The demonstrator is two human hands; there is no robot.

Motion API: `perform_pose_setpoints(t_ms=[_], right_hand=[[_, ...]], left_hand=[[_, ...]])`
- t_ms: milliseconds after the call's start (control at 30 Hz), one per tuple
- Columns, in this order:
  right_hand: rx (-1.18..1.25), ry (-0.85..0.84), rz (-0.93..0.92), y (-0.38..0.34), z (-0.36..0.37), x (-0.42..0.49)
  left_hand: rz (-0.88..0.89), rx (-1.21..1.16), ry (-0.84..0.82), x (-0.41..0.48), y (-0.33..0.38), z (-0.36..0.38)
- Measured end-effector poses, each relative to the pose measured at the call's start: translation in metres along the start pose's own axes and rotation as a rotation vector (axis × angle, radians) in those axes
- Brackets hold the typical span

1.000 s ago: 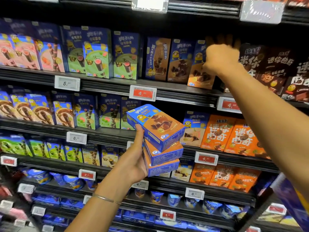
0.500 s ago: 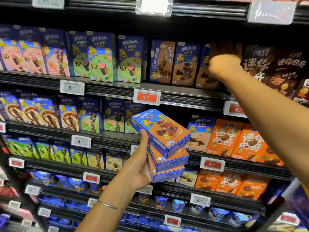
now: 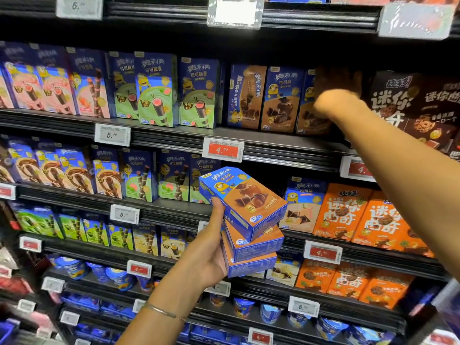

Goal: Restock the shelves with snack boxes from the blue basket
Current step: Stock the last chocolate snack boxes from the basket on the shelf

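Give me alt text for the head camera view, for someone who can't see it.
The left hand holds a stack of three blue-and-brown snack boxes before stocked store shelves. The right hand reaches among matching boxes on an upper shelf.

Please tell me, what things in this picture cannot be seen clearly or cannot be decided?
1. Right hand, head view: its fingers lie in shadow beside the brown boxes; its grip cannot be told.
2. Lower two boxes in the left hand: fronts covered by the top box.
3. Top price tag: glare washes out the print.
4. Blue basket: not recognisable anywhere in the frame.
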State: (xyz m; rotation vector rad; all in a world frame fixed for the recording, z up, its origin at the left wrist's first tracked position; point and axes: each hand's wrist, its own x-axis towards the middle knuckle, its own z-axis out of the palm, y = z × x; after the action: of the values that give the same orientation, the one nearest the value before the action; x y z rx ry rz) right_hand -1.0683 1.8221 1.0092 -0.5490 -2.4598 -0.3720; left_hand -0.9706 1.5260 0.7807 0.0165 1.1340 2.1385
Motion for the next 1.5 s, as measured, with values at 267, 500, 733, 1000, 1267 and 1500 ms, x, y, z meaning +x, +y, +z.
perform_pose_setpoints(t_ms=[267, 500, 733, 1000, 1267, 1500], right_hand=[[0.243, -0.264, 0.027, 0.000, 0.004, 0.011], [0.252, 0.109, -0.023, -0.017, 0.018, 0.013], [0.237, 0.154, 0.044, -0.026, 0.023, 0.015], [0.304, 0.147, 0.103, -0.022, 0.014, 0.011], [0.286, 0.140, 0.056, -0.015, 0.008, 0.006], [0.266, 0.153, 0.065, -0.015, 0.010, 0.009]], left_hand=[[-0.016, -0.005, -0.006, 0.007, 0.000, 0.000], [-0.027, 0.022, 0.009, 0.010, -0.003, 0.008], [-0.033, 0.019, 0.007, 0.010, 0.000, 0.010], [-0.035, 0.044, 0.008, 0.010, -0.001, 0.002], [-0.040, 0.054, -0.002, 0.011, -0.005, 0.002], [-0.033, 0.052, -0.004, 0.008, -0.007, 0.009]])
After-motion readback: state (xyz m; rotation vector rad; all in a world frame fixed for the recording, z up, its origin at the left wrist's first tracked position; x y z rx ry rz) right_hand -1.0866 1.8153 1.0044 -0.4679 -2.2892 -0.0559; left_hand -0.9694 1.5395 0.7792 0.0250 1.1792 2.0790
